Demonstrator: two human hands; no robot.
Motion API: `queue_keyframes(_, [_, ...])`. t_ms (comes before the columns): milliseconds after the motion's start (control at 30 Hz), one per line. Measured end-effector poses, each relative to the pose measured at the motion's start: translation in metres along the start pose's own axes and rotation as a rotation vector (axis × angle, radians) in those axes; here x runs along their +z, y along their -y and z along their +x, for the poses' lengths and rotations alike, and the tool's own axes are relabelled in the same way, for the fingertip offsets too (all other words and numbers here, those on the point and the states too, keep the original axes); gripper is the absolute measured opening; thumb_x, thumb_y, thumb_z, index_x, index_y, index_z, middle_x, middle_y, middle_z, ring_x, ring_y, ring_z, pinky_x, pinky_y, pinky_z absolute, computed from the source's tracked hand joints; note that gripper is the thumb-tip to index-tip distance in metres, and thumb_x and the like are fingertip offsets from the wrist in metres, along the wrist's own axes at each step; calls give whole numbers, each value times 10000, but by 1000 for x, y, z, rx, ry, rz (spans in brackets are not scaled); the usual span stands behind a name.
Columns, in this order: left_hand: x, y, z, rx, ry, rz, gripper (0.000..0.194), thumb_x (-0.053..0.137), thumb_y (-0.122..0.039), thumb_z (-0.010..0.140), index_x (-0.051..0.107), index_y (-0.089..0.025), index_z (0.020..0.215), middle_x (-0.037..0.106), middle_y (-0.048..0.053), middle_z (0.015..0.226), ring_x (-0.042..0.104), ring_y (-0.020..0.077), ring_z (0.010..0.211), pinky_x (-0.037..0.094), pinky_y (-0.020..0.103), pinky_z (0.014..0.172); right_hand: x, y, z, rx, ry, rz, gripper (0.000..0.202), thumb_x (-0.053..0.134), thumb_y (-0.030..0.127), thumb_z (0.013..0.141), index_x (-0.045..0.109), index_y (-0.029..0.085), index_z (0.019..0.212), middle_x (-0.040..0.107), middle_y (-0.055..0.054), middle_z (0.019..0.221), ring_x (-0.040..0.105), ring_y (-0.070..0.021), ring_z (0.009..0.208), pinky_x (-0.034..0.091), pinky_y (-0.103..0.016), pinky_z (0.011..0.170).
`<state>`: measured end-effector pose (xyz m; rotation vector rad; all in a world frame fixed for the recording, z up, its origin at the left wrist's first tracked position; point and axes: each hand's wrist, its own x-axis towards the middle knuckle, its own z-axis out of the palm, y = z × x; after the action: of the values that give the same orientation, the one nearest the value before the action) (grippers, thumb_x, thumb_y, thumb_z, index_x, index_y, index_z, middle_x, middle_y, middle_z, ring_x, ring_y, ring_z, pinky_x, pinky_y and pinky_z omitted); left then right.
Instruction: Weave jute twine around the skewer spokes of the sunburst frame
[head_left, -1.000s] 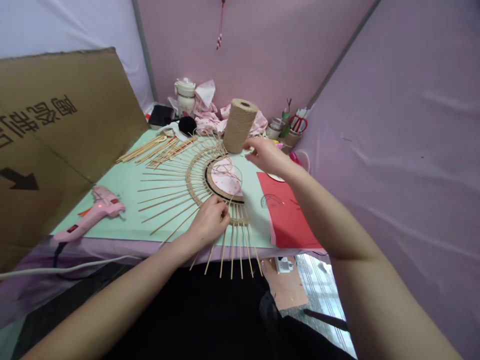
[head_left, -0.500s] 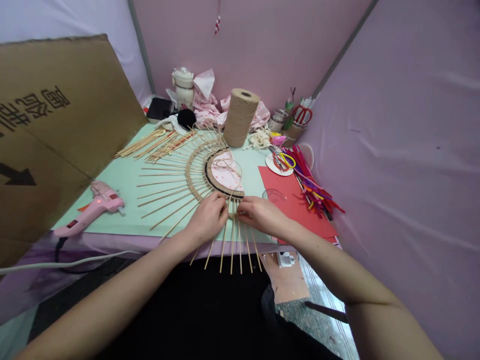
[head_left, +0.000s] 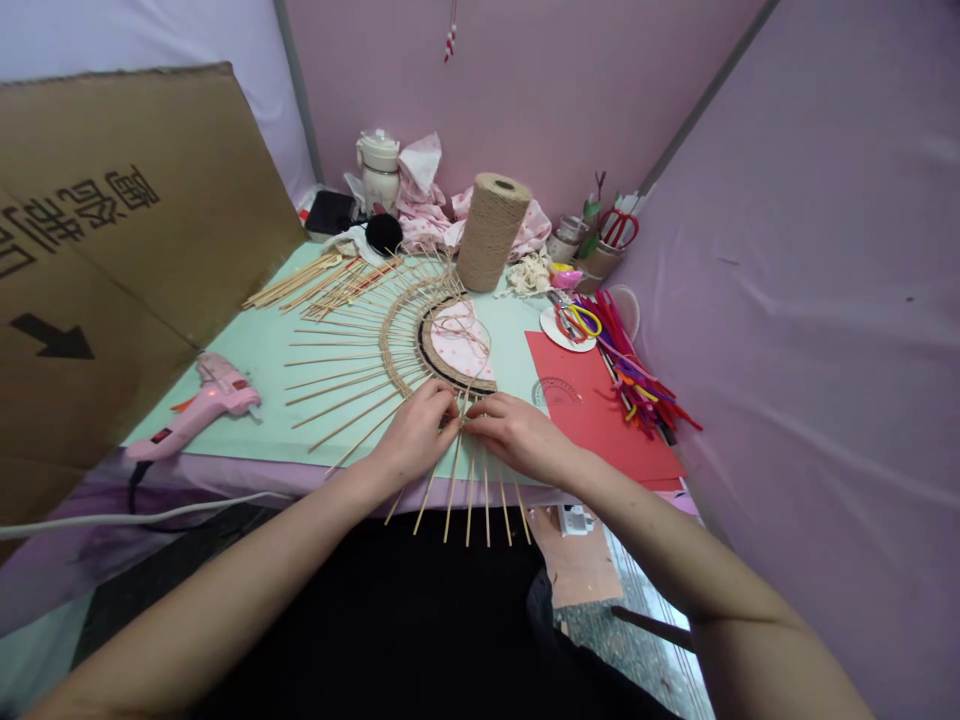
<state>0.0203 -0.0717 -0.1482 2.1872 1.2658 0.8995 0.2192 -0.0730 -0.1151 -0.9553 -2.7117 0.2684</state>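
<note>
A half-round frame of thin wooden sticks point(head_left: 334, 385) fans out on the table, with a band of brown twine point(head_left: 390, 340) woven through the sticks. At its centre is a half disc of pink patterned fabric point(head_left: 459, 345) with a dark and tan rim. My left hand point(head_left: 421, 430) is closed at the near sticks, its fingertips pinching the twine. Close beside it, my right hand point(head_left: 514, 430) also pinches the twine among the sticks. The fingertips nearly meet, and the strand between them is mostly hidden. Loose twine trails across the fabric.
A twine cone point(head_left: 493, 232) stands behind the frame. On the left are a pink glue gun point(head_left: 199, 408) and a large cardboard box point(head_left: 135, 250). To the right lie red paper point(head_left: 585, 405), scissors point(head_left: 579, 322) and colourful pipe cleaners point(head_left: 634, 370). Spare sticks point(head_left: 300, 282) lie at the back left.
My right hand has moved left, closer to my left hand, and the gap between the fingertips has narrowed. The whole view has shifted slightly.
</note>
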Motion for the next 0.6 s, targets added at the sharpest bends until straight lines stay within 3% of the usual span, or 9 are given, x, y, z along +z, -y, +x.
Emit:
queue_keyframes(267, [-1, 0, -8, 69, -28, 133, 82, 570, -123, 838, 582, -174, 775, 589, 84, 1018, 533, 230, 1040, 451, 391, 938, 4, -3, -7, -84, 41, -130, 253, 516, 162, 964, 681, 180, 1154, 714, -88, 1071, 619, -231, 1001, 486, -398, 881])
queue_keyframes(600, [-4, 2, -12, -51, 13, 112, 42, 582, -166, 807, 620, -183, 810, 598, 68, 1034, 505, 238, 1041, 403, 414, 933, 2, 0, -9, -161, 139, -263, 294, 518, 195, 982, 606, 184, 1262, 675, -110, 1111, 574, -228, 1081, 468, -411, 935])
